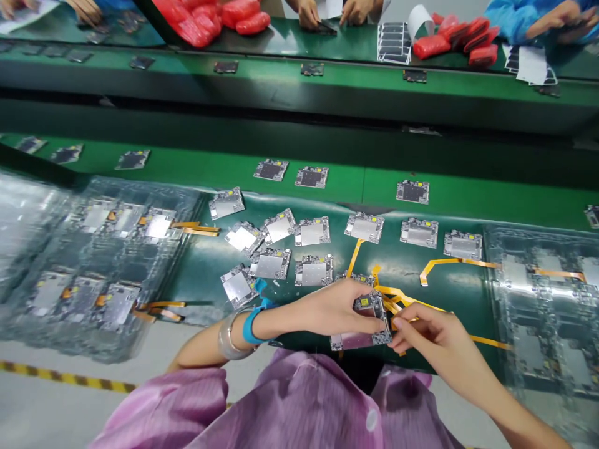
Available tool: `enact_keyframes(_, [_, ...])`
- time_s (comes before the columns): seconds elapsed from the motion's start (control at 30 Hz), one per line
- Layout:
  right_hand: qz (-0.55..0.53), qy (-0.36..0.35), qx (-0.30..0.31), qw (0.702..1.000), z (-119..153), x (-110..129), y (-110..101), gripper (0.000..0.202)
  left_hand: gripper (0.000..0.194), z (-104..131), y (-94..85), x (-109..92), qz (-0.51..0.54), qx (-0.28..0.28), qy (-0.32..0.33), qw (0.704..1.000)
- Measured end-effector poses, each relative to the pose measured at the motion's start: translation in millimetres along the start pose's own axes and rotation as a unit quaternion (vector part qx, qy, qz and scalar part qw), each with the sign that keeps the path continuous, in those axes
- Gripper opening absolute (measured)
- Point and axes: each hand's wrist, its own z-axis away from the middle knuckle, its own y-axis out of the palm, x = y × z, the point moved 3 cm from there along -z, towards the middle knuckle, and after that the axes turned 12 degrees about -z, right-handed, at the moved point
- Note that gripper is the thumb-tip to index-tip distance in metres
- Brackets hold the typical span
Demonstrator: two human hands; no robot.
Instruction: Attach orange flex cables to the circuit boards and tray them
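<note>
My left hand [334, 308] is closed on a circuit board [369, 304] with a silver shield plate, held low above the bench edge near my body. The thumb lies across the board's face. My right hand [433, 337] is pinched at the board's right edge, and its fingers hide what is between them. Several orange ribbon cables [390, 290] lie bunched just behind my right fingertips. Behind my left hand, another board [358, 279] is partly covered. One board [364, 228] farther back has an orange cable [355, 258] running from it toward me.
Loose boards [270, 264] are scattered on the green bench. Clear plastic trays with boards stand at left [103, 343] and right [561, 234]. Beyond, a green belt [201, 168] carries more boards. Across the line, co-workers' hands [309, 14] work beside red wrapped packs [430, 45].
</note>
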Motion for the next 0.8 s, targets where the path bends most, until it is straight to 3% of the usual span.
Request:
enact_keyframes(0.43, [-0.013, 0.010, 0.026, 1.000, -0.1, -3.9, 0.6, 0.036, 0.016, -1.5, -0.2, -0.4, 0.017, 0.017, 0.015, 1.000])
enact_keyframes(0.63, [0.022, 0.018, 0.057, 0.998, -0.4, -3.3, 1.2, 0.033, 0.014, -3.5, 4.1, 3.0, -0.004, 0.020, 0.053, 0.998])
enact_keyframes(0.8, [0.015, 0.012, 0.035, 0.999, -2.4, -4.2, 0.6, 0.035, 0.020, -7.1, 3.6, 6.9, 0.003, 0.020, 0.038, 0.999])
